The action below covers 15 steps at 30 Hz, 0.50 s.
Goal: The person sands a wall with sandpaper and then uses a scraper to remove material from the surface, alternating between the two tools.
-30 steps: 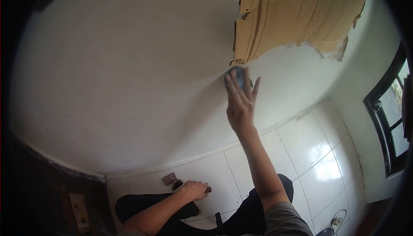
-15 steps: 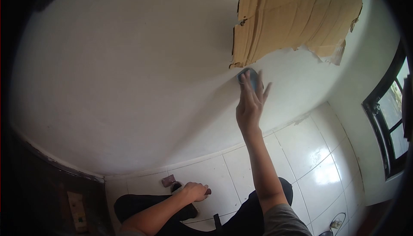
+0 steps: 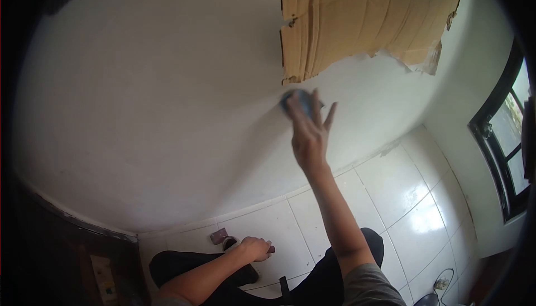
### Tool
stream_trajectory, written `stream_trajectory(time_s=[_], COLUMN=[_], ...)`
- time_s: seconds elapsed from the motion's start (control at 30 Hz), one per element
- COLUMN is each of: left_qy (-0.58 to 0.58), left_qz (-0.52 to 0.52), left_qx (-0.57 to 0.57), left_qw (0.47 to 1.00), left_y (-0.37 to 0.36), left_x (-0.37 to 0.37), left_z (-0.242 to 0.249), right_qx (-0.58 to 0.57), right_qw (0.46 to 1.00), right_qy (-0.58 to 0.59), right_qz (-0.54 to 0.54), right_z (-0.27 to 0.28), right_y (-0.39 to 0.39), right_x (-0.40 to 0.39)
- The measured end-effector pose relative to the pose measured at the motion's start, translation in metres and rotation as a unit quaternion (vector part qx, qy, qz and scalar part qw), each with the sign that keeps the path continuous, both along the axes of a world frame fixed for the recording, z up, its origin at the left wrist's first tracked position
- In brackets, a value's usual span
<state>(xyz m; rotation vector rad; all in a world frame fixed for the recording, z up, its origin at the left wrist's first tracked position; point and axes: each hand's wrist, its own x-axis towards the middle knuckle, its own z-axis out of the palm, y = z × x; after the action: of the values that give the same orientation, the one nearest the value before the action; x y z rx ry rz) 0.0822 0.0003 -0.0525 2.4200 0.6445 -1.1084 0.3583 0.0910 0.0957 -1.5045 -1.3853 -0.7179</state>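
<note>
White wall [image 3: 139, 99] ahead, and our right hand [image 3: 310, 140], fingers splayed, holds a blue object [image 3: 305, 105] at seven o'clock from the cardboard [image 3: 363, 18]; down at six o'clock, our left hand [image 3: 255, 249] grips a brown piece [image 3: 271, 249]!

torn cardboard [image 3: 368, 15], upper right | black-framed window [image 3: 507, 133], far right | white tiled floor [image 3: 399, 191]
</note>
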Motion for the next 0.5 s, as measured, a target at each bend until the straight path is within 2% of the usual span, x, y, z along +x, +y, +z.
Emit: stream_trajectory(time_s=[0.03,0.07,0.13,0.23,0.33,0.37,0.47,0.5], left_qy=[0.003,0.001,-0.003,0.006,0.0,-0.006,-0.014,-0.011], left_qz=[0.004,0.01,0.019,0.01,0.018,0.022,0.019,0.012], left_qx=[-0.004,-0.01,-0.019,-0.018,-0.023,-0.024,-0.021,-0.017], left_qw=[1.0,1.0,1.0,1.0,1.0,0.999,1.0,1.0], left_y=[-0.001,0.0,0.003,0.006,0.008,0.008,0.006,0.004], left_x=[0.002,0.002,-0.001,-0.003,0.001,0.001,-0.002,-0.002], left_z=[0.0,0.001,0.007,0.006,0.005,0.003,-0.006,-0.007], right_qx=[0.036,0.035,0.05,0.004,0.046,0.052,0.047,0.026], right_qw=[0.998,0.998,0.996,0.997,0.998,0.997,0.992,0.993], right_qy=[0.051,0.043,0.065,0.006,0.044,0.043,0.05,0.037], right_qz=[-0.006,-0.023,0.03,0.078,-0.026,-0.029,0.106,0.106], right_z=[0.002,0.005,0.002,0.006,0.007,0.007,0.002,0.001], right_y=[-0.001,-0.004,0.002,-0.002,0.004,0.003,0.006,0.004], right_x=[0.007,0.011,0.006,-0.004,0.01,0.012,-0.005,-0.013])
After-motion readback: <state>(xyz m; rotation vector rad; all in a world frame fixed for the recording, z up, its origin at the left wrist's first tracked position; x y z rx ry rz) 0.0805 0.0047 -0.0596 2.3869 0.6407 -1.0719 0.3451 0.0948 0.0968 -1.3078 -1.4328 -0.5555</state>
